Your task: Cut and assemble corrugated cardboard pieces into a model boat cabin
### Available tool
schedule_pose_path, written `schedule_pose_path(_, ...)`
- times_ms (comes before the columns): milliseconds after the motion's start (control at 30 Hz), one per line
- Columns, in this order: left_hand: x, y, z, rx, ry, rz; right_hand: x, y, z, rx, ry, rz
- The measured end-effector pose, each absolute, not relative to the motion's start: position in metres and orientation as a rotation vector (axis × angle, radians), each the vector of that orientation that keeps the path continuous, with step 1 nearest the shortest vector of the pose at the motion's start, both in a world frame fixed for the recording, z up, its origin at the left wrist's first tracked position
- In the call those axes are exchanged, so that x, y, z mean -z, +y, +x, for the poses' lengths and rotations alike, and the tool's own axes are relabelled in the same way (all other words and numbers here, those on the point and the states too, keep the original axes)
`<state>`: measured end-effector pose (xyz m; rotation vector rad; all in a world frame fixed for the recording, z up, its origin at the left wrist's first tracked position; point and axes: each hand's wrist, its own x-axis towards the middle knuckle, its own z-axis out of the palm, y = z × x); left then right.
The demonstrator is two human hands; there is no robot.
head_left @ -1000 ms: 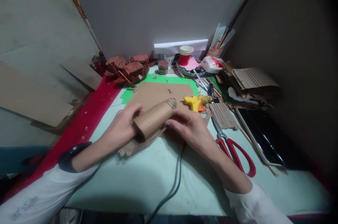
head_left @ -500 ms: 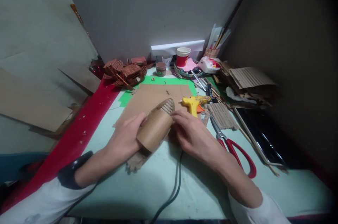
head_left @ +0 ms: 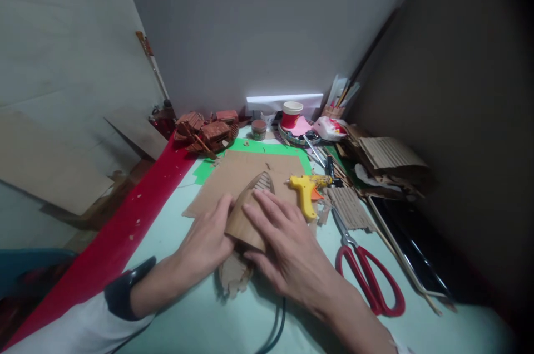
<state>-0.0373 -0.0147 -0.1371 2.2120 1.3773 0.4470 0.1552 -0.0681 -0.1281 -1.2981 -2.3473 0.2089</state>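
A small boat-shaped cardboard model [head_left: 240, 226] with a curved brown roof is between my hands at the middle of the table. Its pointed ribbed end faces away from me, and the near end is ragged and torn. My left hand [head_left: 208, 234] grips the model's left side, its fingertips hidden beneath the roof edge. Across the top and right side lies my right hand [head_left: 283, 237], fingers pressed on the roof and thumb at the near lower edge. Under the model's far end is a flat cardboard sheet [head_left: 246, 167].
To the right lie a yellow glue gun [head_left: 306, 190], red-handled scissors [head_left: 367, 279], a corrugated scrap [head_left: 350, 209] and a black tablet-like panel [head_left: 404, 242]. At the back are reddish-brown cardboard models [head_left: 208, 131], a red paper cup [head_left: 291, 114] and stacked cardboard [head_left: 392, 153].
My right hand has moved from the model's far right edge onto its curved roof, spreading over it. My left hand keeps its grip. The view has tilted upward slightly.
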Motion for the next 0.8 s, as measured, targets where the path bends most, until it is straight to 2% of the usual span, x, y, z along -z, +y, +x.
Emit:
schedule_pose_path(333, 0.1, -0.022, -0.059, -0.372, 1.327, 2.334, 0.131, -0.071, 0.162, -0.179, -2.365, -1.222)
schedule_pose_path(600, 0.07, -0.029, -0.076, -0.365, 1.407, 2.678, 0.131, -0.067, 0.173, -0.104, -2.188, -1.124)
schedule_pose_path(800, 0.055, -0.048, -0.044, -0.435, 1.687, 3.008, 0.103, -0.094, 0.15, 0.084, -2.034, -1.033)
